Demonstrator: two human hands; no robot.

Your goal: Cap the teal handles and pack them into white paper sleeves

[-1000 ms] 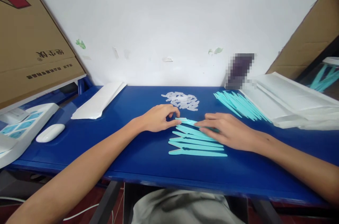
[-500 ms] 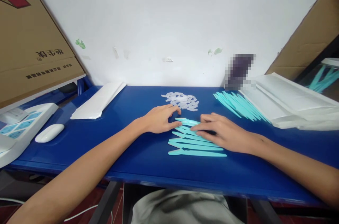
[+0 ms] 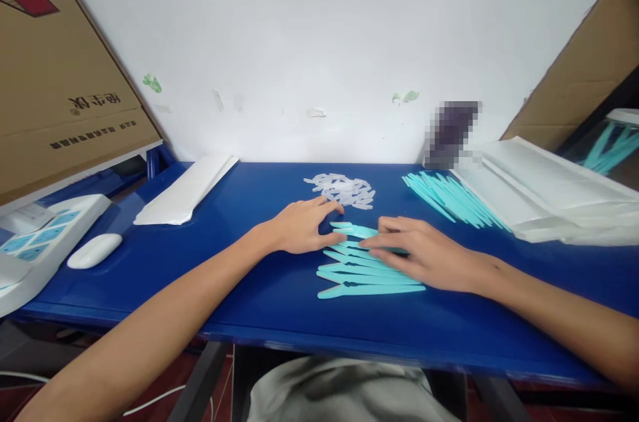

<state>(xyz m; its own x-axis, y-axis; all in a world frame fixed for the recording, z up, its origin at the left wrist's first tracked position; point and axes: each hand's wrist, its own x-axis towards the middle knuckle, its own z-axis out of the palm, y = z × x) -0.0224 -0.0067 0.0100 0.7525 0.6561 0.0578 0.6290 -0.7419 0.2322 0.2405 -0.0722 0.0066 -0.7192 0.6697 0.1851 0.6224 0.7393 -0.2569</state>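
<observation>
Several turquoise eyebrow razors (image 3: 372, 290) lie side by side on the blue table, blade ends to the left. At their upper left is my left hand (image 3: 303, 225), thumb and forefinger apart; the thumb tip touches a razor near its blade end. My right hand (image 3: 419, 250) rests over the handles from the right, with fingers stretched out and touching the upper razors. The fingers hide part of these handles. Just beyond my left fingertips sits a small heap of clear plastic caps (image 3: 344, 190).
A pile of more turquoise razors (image 3: 452, 201) lies at the back right, beside white plastic sleeves (image 3: 554, 189). At left are a white packet (image 3: 184, 192), a white mouse (image 3: 94, 251) and a white tray (image 3: 54, 255) with blue compartments. A cardboard box (image 3: 74, 76) stands at far left.
The nearest razor has turned slightly, its blade end now lower and its handle end a little further left. My left thumb has shifted slightly down; my right hand has barely moved.
</observation>
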